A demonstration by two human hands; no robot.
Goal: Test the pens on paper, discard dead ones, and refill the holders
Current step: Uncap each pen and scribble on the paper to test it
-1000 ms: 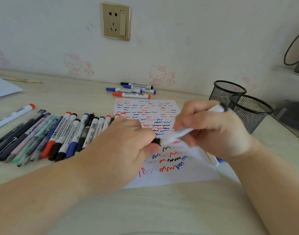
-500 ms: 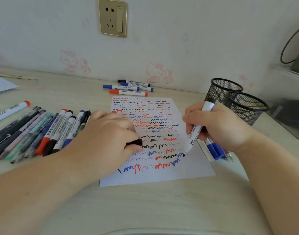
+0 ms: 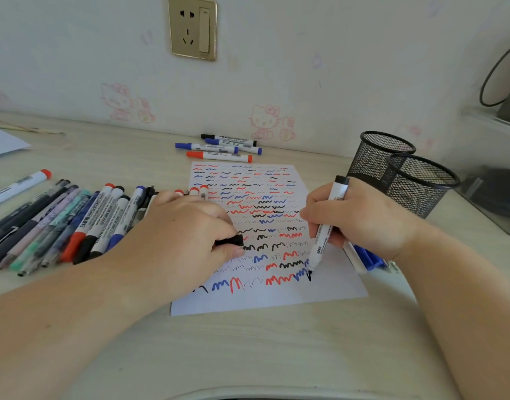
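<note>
The right hand (image 3: 360, 217) grips a black whiteboard marker (image 3: 326, 229), fingers and thumb curled round the middle of its white barrel; the barrel rises out of the top of the grip to a black end cap and slants down and toward the person below it, so the black tip lies just under and slightly inward of the fingers, touching the sheet of paper (image 3: 328, 290) at a short fresh black stroke that ends the lowest row of squiggles. The left hand (image 3: 190, 235) rests on the left part of the same sheet, its thumb and forefinger pinching a small black cap (image 3: 229, 241) that pokes out of the grip toward the right hand, level with the marker's lower barrel and well short of touching it. The paper spreads between and beneath both hands, covered in rows of red, blue and black test marks that run away from the grips toward the wall. Under the heel of the right hand, on the outer side of its grip, a few blue pens (image 3: 369, 259) lie beside the paper's edge. Beyond the right hand's knuckles stand two black mesh holders (image 3: 421, 180), touching one another. Outward from the left hand a long row of pens and markers (image 3: 74, 223) lies on the desk (image 3: 248, 356), and four more markers (image 3: 222, 148) lie past the far edge of the paper near the wall.
</note>
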